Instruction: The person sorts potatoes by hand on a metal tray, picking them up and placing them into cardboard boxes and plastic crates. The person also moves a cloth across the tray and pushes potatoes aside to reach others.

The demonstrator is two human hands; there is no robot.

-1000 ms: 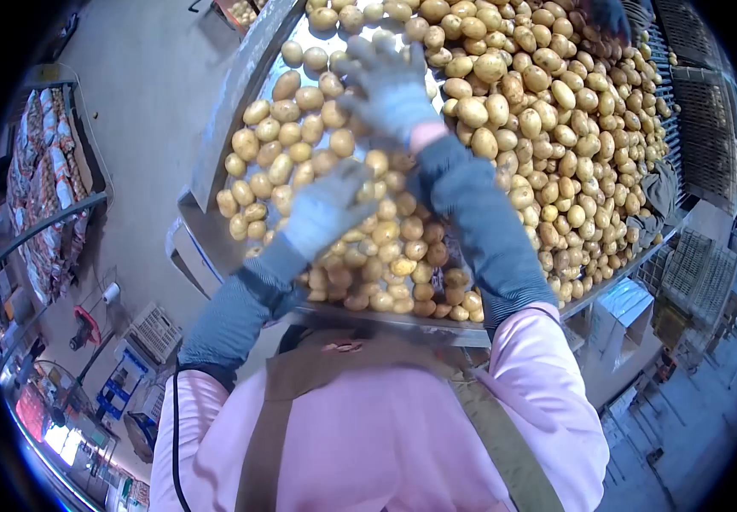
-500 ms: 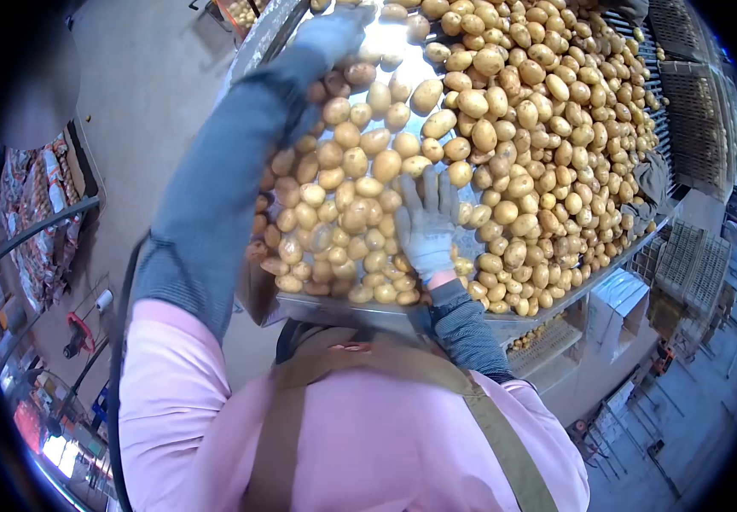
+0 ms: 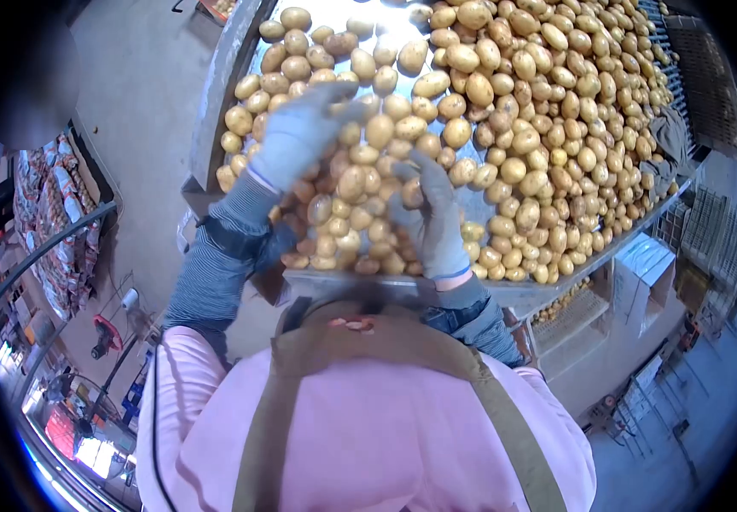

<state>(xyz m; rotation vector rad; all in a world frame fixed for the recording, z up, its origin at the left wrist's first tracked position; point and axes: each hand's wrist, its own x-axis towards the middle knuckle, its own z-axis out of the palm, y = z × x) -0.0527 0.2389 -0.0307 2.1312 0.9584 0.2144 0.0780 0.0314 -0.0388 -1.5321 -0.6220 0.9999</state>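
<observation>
Many yellow-brown potatoes (image 3: 380,131) lie across a shiny metal sorting table (image 3: 471,154). My left hand (image 3: 296,136), in a pale grey glove, hovers over the potatoes on the left part of the table. Its fingers are apart and slightly blurred, and I see nothing in them. My right hand (image 3: 438,224), gloved too, is bent near the middle of the table. Between its thumb and fingers sits a potato (image 3: 413,193). Striped dark sleeve covers reach up to both wrists.
A dense heap of potatoes (image 3: 548,128) fills the table's right side. A metal side wall (image 3: 223,102) bounds the left. A grey cloth (image 3: 670,136) lies at the right edge. Below stand a white box (image 3: 644,260) and crates (image 3: 705,226). Printed sacks (image 3: 53,222) are stacked at far left.
My left hand has come back from the table's far left corner toward me. My right hand, flat on the potatoes before, has curled round a potato.
</observation>
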